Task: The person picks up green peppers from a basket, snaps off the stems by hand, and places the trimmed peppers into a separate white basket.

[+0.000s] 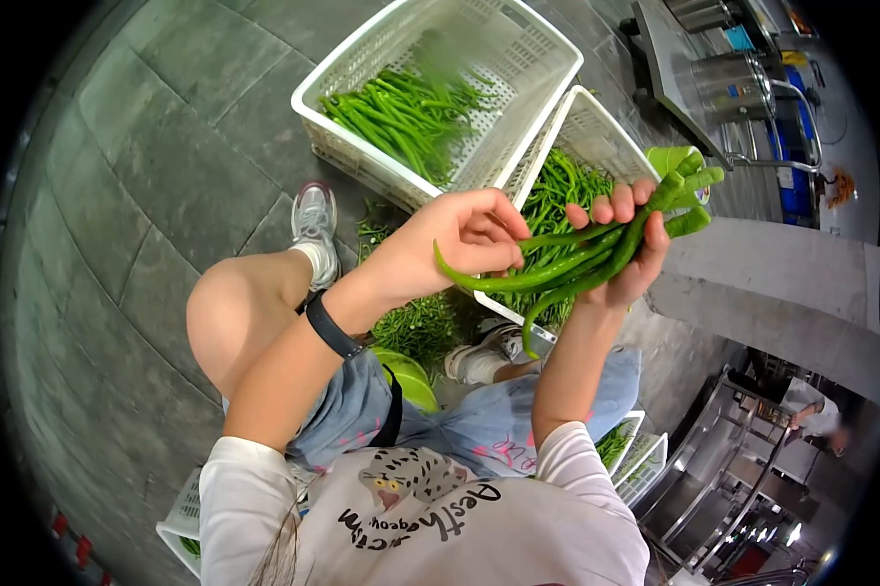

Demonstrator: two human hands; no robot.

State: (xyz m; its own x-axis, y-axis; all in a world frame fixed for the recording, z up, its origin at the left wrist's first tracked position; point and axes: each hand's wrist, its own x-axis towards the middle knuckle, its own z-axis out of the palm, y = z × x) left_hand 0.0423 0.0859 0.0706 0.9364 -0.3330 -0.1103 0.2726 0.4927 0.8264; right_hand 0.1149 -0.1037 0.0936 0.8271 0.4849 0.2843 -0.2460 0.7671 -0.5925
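A bunch of several long green chili peppers (581, 264) lies in my right hand (640, 259), whose fingers wrap around the thick stem ends. The thin curved tips point left and down. My left hand (474, 234), with a black band on its wrist, is closed in a pinch at the tip of one of these peppers. Just beyond my hands, a white crate (596, 107) holds a heap of green chili peppers (562, 190). Farther off, a larger white crate (308, 103) has more long green peppers (391, 117) inside, partly blurred.
Green trimmings (410, 327) lie on the grey tiled floor (166, 127) between my feet, beside a bright green basin (410, 379). More white baskets (640, 454) stand at my right side. Metal racks (713, 469), a steel pot (733, 88) and another person (811, 410) are at the right.
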